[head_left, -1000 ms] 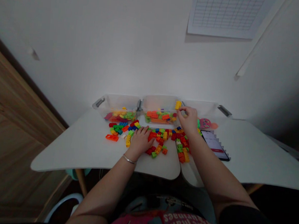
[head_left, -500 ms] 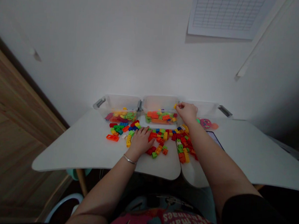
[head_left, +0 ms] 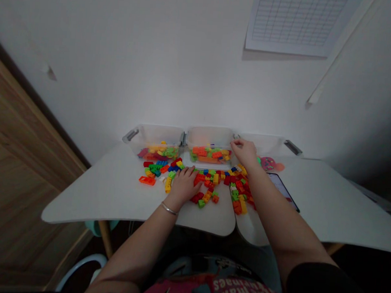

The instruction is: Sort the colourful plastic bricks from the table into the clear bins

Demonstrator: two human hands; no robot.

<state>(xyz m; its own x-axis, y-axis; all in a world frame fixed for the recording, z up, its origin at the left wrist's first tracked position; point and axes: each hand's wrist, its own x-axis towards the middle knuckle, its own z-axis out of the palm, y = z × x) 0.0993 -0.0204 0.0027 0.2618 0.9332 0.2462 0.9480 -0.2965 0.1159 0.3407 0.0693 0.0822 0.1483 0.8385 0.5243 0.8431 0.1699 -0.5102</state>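
Note:
Palm down over the pile of plastic building bricks (head_left: 208,182), my left hand (head_left: 184,185) lies with its fingers spread. Bricks show around its fingertips, and whatever is under the palm is hidden. My right hand (head_left: 245,152) hovers at the right rim of the middle clear bin (head_left: 209,136), fingers loosely bent and pointing left. No brick shows in it. Red, orange, green and yellow bricks lie in that bin. A second clear bin (head_left: 160,133) to its left also holds mixed bricks. More bricks (head_left: 240,195) lie beneath my right forearm.
A third clear bin (head_left: 267,143) stands at the right, partly behind my right hand. Near my right forearm lies a phone (head_left: 283,190), with a pink round toy (head_left: 267,163) behind it. The white tabletop (head_left: 104,194) meets a wall bearing a gridded paper (head_left: 289,24).
The yellow brick between my right fingertips is gone from them, let go at the middle bin. My right hand has shifted down slightly; the left has stayed put.

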